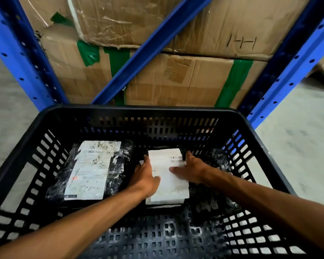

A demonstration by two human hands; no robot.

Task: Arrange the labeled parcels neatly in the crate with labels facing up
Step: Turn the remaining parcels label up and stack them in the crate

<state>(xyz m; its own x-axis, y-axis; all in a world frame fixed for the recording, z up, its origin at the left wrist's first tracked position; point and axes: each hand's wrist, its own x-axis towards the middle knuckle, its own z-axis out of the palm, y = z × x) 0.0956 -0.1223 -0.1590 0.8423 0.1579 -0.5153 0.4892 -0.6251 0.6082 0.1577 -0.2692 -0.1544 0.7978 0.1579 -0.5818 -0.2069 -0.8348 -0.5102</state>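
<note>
A black slotted crate [17, 184] fills the lower view, its far rim close against stacked cardboard boxes [176, 81] and the blue rack posts [288, 71] behind. Two parcels lie on the crate floor, both with labels up. The left parcel [90, 169] – black plastic wrap with a long white label along its top – lies near the left wall, tilted a little, its far end close to the back wall.

The right parcel [168, 176] sits just right of centre, its white label face up with barcodes near the far right corner. Both hands rest on it. The left hand [146, 178] lies along its left edge, fingers pointing away and the thumb lapping onto the label. The right hand [191, 170] comes in from the right, fingers spread flat across the label's right half – pressing down, not pinching. Crinkled black wrap [219, 161] shows beyond that hand, toward the right wall.

A narrow gap separates the two parcels. The near strip of the crate floor, under the forearms, is bare, as is a band along the back wall behind the right parcel.
</note>
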